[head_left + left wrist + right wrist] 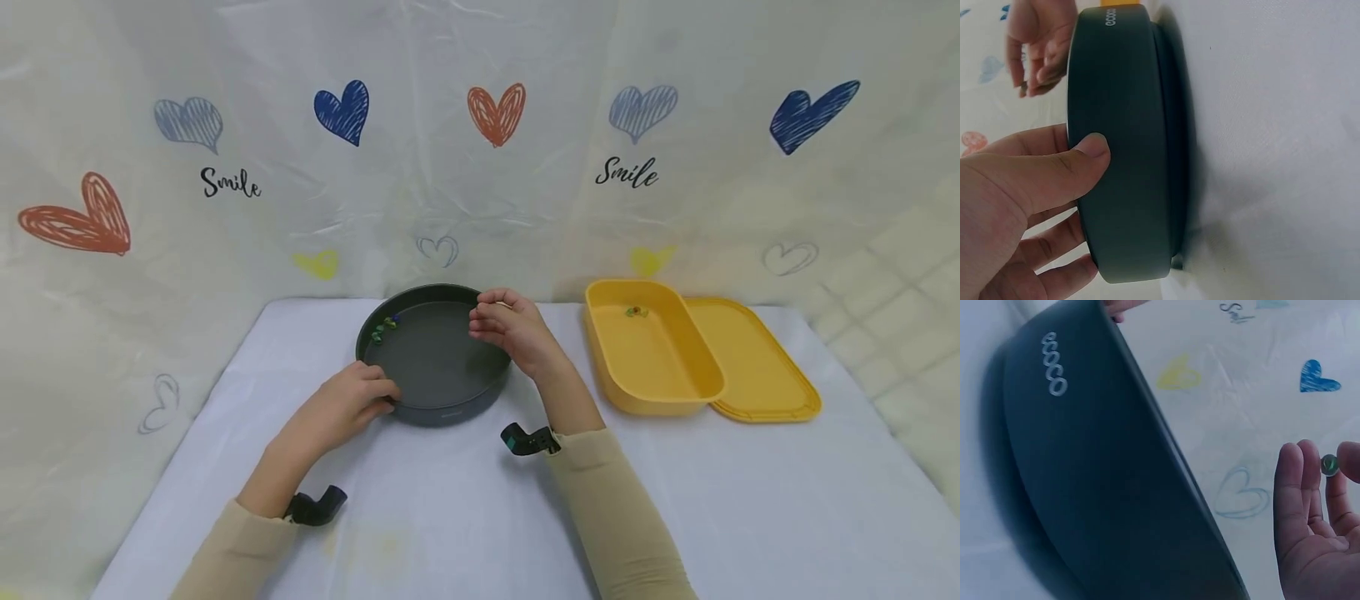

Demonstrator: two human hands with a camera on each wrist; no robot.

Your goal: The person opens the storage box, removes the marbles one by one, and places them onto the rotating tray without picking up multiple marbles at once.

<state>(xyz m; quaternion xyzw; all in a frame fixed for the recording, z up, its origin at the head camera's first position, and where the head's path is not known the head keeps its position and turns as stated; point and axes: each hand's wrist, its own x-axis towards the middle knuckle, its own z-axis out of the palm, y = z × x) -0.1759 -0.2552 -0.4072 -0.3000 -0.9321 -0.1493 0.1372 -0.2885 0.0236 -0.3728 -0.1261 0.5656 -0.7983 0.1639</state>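
Note:
My left hand (345, 404) grips the near-left rim of a round dark pan (442, 412); in the left wrist view its thumb (1092, 147) lies on the outer wall, with the fingers over the rim. Inside the pan, several green and blue marbles (378, 335) lie against the left side. Above the pan's right edge is my right hand (517, 333). The right wrist view shows it pinching a green glass marble (1329, 465) between thumb and finger.
To the right stands a yellow rectangular container (660, 406) with several small marbles (637, 312) at its far end. A yellow lid (768, 367) lies beside it, partly behind. White cloth (450, 517) covers the table, and a heart-printed sheet (420, 192) hangs behind.

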